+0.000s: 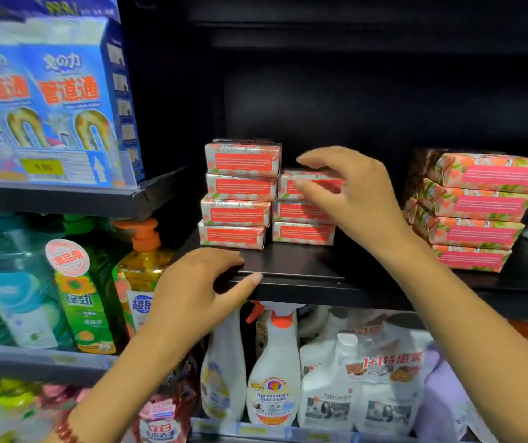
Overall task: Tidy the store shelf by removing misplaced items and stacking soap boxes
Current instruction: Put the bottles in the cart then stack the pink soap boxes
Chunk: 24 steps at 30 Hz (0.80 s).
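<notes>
Three soap box stacks [240, 193], black shelf [304, 263], dark back wall [352, 91]

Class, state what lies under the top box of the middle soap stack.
Two more boxes, stacked on the shelf. The right hand hides the upper one's right end.

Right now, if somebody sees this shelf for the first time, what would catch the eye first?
The pink-and-red soap boxes on the dark shelf stand out first: three stacks, the left one four high, the middle one three high. The right hand touches the top box of the middle stack, while the left hand rests on the shelf's front edge. At upper left, bright blue boxes with orange lettering also draw the eye.
</notes>
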Tool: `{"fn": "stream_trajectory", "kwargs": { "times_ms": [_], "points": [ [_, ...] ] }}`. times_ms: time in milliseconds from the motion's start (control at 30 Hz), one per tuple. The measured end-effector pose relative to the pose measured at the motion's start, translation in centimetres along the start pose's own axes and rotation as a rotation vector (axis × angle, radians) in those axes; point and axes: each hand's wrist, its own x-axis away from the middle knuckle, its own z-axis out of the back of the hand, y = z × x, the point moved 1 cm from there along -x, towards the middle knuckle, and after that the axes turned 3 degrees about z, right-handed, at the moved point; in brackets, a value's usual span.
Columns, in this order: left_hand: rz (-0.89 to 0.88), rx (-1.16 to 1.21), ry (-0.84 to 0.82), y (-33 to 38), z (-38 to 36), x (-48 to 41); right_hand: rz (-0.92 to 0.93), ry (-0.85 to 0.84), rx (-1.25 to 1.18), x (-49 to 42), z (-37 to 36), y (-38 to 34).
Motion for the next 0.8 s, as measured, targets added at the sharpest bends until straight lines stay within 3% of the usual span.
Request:
{"fn": "stream_trajectory", "kwargs": {
  "times_ms": [200, 300, 567, 667, 800],
  "points": [
    [0.007, -0.034, 0.029, 0.2, -0.2, 0.3, -0.004, -0.341, 0.182, -6.3, -3.1, -1.0],
    [-0.002, -0.038, 0.021, 0.2, -0.2, 0.4, -0.024, -0.407, 0.276, -7.3, -4.8, -0.9],
    [-0.02, -0.023, 0.032, 0.0, -0.4, 0.4, 0.058, -0.242, 0.264, -6.8, -4.9, -0.9],
    [-0.029, 0.035, 0.031, 0.0, -0.2, 0.2, 0.21, -0.102, 0.26, -4.9, -4.3, -1.1],
    [-0.078, 0.169, 0.177, -0.1, 1.2, -1.1, 0.269, 0.042, 0.269, -2.3, -2.8, -0.1]
  ]
}}
